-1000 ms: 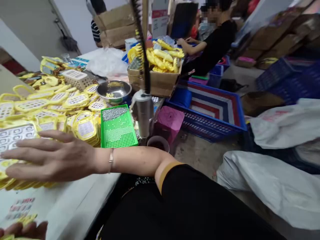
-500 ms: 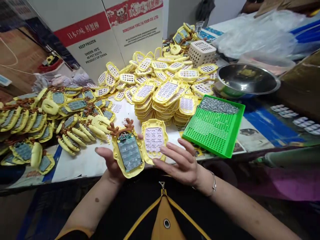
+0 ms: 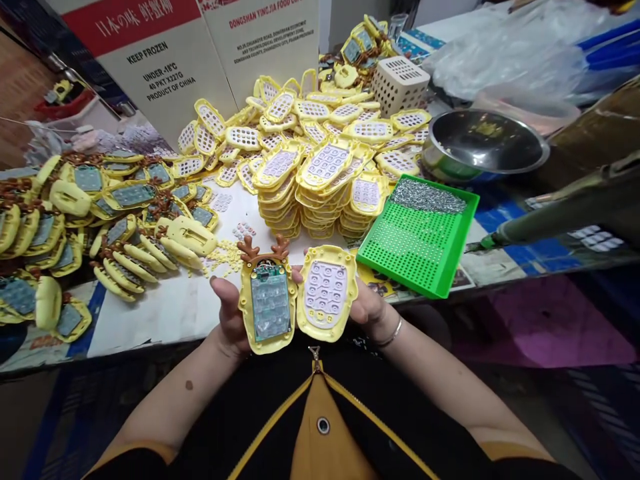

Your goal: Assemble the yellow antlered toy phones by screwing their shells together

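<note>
My left hand [image 3: 229,316] holds a yellow toy-phone shell with brown antlers [image 3: 269,300], its circuit board facing up. My right hand [image 3: 369,308] holds a second yellow shell half with a white keypad mat [image 3: 327,293], pressed side by side against the first. Both hands sit at the table's near edge, just above my lap. Behind them rise stacks of keypad shells [image 3: 320,180].
A green perforated tray [image 3: 419,243] with small screws lies right of my hands. A steel bowl [image 3: 483,143] stands behind it, and a hanging power screwdriver [image 3: 555,210] reaches in from the right. Antlered shells [image 3: 115,220] pile up at the left. Cardboard boxes [image 3: 190,53] stand at the back.
The view swung from the room back to the table. My right hand picked up the keypad shell half and brought it beside the antlered shell in my left hand.
</note>
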Tool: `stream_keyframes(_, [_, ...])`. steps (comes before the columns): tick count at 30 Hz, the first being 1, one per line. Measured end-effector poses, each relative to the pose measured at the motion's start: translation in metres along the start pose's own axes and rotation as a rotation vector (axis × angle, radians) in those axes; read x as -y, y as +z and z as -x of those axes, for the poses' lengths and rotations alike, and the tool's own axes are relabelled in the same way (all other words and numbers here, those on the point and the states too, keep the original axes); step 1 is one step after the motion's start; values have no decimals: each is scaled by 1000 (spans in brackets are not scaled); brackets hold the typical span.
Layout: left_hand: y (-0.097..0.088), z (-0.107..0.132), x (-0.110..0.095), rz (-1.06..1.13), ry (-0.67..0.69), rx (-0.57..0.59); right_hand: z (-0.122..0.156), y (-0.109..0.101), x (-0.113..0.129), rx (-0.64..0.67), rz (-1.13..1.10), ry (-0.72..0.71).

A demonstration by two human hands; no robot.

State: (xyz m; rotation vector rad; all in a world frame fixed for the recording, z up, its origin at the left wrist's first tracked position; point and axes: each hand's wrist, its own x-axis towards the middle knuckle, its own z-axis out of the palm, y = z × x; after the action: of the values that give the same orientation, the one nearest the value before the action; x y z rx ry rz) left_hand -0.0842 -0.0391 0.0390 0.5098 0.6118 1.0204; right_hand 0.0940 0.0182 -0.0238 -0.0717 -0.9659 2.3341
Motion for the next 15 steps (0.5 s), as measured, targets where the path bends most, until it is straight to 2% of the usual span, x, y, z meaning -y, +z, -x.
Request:
stream_keyframes(4, [1, 2, -6, -41, -30, 13, 0, 2, 2, -60, -12, -29])
stream_keyframes(6, [-2, 7, -13, -68, -10, -14, 1, -1, 4, -187, 39, -128])
stream_keyframes(9, [-7, 15, -26, -63, 90, -93, 2, -10, 4, -354, 154, -253])
stream_keyframes(12, [-4, 20, -32, -22, 77, -57, 2, -14, -1, -343, 173, -239])
stream_keyframes(15, [7, 15, -26, -32, 12, 26, 0, -11, -6, -314, 238, -201])
